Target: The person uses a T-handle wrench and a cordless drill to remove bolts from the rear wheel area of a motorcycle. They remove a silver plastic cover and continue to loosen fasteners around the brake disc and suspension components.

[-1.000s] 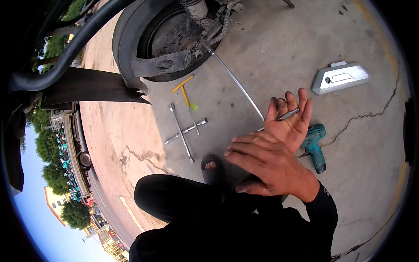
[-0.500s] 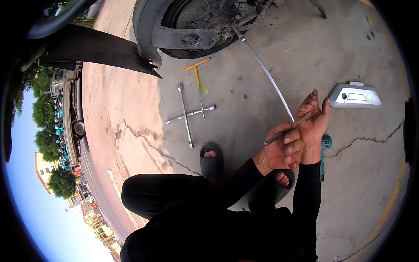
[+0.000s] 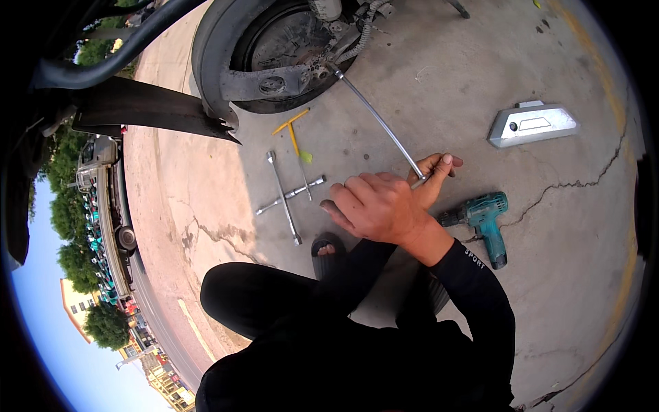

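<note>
A long T-handle socket wrench (image 3: pixel 379 123) slants from the hub of a dirty wheel (image 3: pixel 274 55) to my two hands, its far end at the hub. My left hand (image 3: pixel 434 180) closes round the handle's right side, its wrist hidden behind the other hand. Crossing over it, my right hand (image 3: pixel 384 206) lies back-up with bent fingers over the handle's left side. What those fingers press on underneath is covered by the hand. Right of both hands, a teal cordless drill (image 3: pixel 489 223) lies on its side on the concrete.
On the ground to the left lie a four-way lug wrench (image 3: pixel 283 196) and a yellow T-handled tool (image 3: pixel 293 134). A silver cover (image 3: pixel 534 125) rests at the right. Above left hangs a dark fender flap (image 3: pixel 151 117). Cracks (image 3: pixel 576 183) run through the concrete. A truck (image 3: pixel 103 199) stands at the roadside.
My right hand, open beside the handle before, has crossed left over my left hand, fingers now bent. The wrench handle has turned. The view has shifted, and the drill shows fully.
</note>
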A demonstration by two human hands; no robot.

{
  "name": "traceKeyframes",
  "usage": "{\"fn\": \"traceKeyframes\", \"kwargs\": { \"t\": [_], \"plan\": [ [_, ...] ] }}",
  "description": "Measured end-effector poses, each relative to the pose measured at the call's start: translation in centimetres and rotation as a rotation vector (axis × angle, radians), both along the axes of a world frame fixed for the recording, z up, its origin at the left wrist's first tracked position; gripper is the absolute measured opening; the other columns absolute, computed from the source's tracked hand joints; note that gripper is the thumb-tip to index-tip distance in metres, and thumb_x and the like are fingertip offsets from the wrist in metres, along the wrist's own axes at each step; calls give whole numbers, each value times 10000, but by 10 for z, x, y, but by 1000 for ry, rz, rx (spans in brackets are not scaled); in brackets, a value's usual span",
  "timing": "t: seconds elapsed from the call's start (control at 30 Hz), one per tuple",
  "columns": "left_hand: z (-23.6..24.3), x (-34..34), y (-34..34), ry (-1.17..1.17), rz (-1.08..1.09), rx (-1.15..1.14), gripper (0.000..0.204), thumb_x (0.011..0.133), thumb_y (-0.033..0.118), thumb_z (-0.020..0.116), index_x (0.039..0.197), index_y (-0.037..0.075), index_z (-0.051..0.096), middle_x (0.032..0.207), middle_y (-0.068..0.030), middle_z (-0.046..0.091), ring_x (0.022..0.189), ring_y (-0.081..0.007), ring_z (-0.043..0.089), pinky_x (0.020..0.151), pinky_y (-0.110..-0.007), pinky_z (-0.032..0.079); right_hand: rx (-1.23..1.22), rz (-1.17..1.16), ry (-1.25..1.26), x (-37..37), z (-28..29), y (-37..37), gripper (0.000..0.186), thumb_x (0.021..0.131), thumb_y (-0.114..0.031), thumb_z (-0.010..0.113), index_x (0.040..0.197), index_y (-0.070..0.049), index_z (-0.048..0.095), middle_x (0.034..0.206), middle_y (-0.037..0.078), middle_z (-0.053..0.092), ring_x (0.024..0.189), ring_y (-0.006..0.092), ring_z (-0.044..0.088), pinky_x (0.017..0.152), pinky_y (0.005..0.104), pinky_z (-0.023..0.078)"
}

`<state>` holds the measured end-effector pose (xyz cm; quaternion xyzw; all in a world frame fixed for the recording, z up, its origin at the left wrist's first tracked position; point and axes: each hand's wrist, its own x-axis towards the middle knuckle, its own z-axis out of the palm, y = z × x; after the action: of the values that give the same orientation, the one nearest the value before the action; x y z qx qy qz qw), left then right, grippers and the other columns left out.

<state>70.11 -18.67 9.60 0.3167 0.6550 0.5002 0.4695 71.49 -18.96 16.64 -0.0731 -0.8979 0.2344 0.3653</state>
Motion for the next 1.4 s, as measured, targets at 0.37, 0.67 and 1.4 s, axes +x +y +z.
{"fn": "traceKeyframes", "kwargs": {
  "t": [0.37, 0.67, 1.4],
  "plan": [
    [-27, -59, -21, 16, -353, 114, 404, 989, 151, 483, 1374, 31, 472, 1217, -77, 585, 1144, -163, 551, 1047, -307, 404, -219, -352, -127, 40, -55, 35, 436, 835, -185, 686, 1224, -12, 590, 1016, 159, 678, 932, 363, 645, 796, 395, 505],
    [17, -183, 33, -414, 253, 146, 229, 1006, 206, 538, 1177, 54, 525, 1087, -128, 632, 987, -255, 654, 862, -381, 524, -1887, -25, 79, 32, -63, 26, 364, 977, -192, 565, 1263, 34, 583, 708, -34, 479, 522, 49, 398, 598, 248, 442],
    [42, -183, 64, 115, 256, -193, 299, 994, 257, 528, 1157, 10, 491, 896, -114, 660, 721, -192, 678, 586, -293, 544, -2507, 484, 564, 37, -59, 33, 391, 978, -217, 537, 1292, 15, 536, 654, -68, 375, 488, 40, 363, 701, 281, 497]
  ]
}}
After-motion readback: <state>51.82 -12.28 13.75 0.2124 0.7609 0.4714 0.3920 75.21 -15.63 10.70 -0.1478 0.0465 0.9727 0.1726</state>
